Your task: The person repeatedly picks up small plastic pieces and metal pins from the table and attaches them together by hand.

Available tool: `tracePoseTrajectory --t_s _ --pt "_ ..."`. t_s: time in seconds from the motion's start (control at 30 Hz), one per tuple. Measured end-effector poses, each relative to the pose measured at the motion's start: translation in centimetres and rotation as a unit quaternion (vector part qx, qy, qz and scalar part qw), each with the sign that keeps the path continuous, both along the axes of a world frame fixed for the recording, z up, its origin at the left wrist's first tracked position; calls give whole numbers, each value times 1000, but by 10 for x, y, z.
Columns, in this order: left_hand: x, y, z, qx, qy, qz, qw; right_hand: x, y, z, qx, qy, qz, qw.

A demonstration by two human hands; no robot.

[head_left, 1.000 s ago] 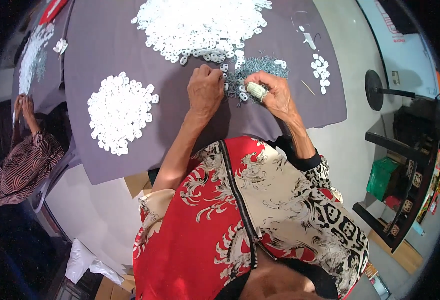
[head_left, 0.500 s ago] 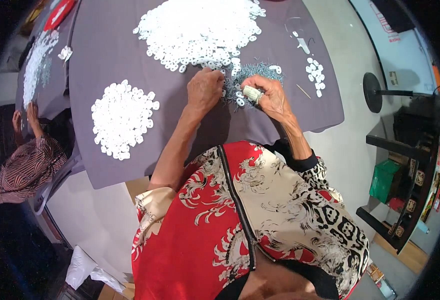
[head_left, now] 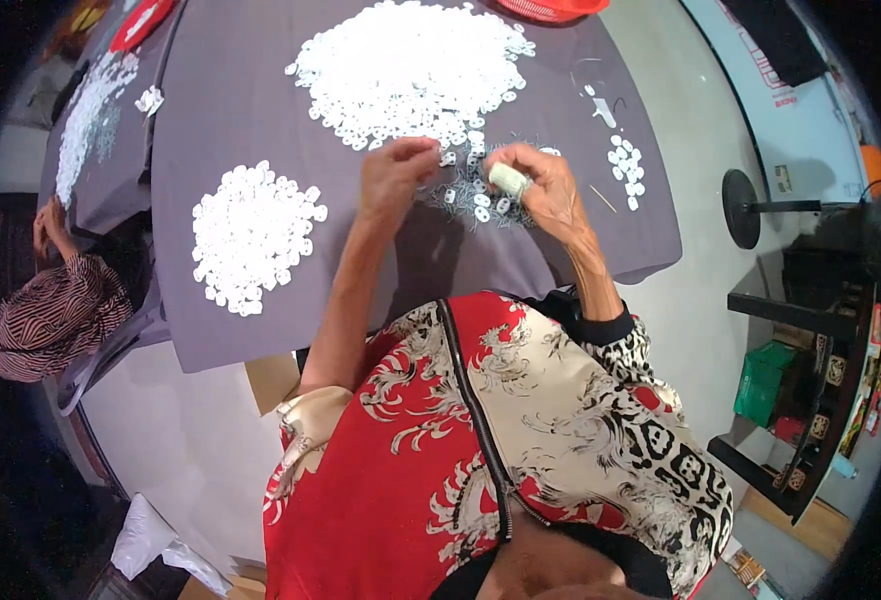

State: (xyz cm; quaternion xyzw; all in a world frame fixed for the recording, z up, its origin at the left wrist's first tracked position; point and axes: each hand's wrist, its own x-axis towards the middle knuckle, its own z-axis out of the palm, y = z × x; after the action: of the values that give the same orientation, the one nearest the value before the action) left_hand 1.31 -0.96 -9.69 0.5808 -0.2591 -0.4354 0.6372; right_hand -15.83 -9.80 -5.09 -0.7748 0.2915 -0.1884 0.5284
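My left hand (head_left: 391, 187) is closed, thumb and fingertips pinched together at the near edge of a big heap of small white two-holed plastic pieces (head_left: 411, 75). Whatever lies in that pinch is too small to make out. To its right my right hand (head_left: 549, 192) also has its fingers pinched, over a scatter of thin grey pins or screws (head_left: 451, 205); what they hold is hidden. A pale wrapping (head_left: 508, 179) covers one finger of the right hand. Among the grey bits lie several loose white pieces (head_left: 482, 207), just below the fingertips.
A smaller pile of white pieces (head_left: 256, 240) lies at left on the grey tablecloth (head_left: 231, 110). At right are a small group of white pieces (head_left: 626, 170) and a thin stick (head_left: 604, 199). A red basket (head_left: 553, 8) stands at the back. Another person (head_left: 56, 310) works at far left.
My left hand has drawn a little to the left, widening the gap between my hands. My right hand stays over the grey bits, still pinched. The whole view has shifted slightly.
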Motion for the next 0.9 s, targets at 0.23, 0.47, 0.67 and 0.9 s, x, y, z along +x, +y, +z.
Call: tracePoseTrajectory --t_s 0.23,0.47,0.67,0.9 --pt "-9 12 76 -178 251 21 951 41 -3 60 -76 -126 51 988" --pt "-19 17 110 -253 232 36 938 49 -1 103 -163 -145 94 971" --pt "-25 19 124 -281 206 63 935 49 -6 120 -143 -185 154 960" --pt "-28 25 131 -290 176 72 938 50 -1 128 -171 -168 169 956"
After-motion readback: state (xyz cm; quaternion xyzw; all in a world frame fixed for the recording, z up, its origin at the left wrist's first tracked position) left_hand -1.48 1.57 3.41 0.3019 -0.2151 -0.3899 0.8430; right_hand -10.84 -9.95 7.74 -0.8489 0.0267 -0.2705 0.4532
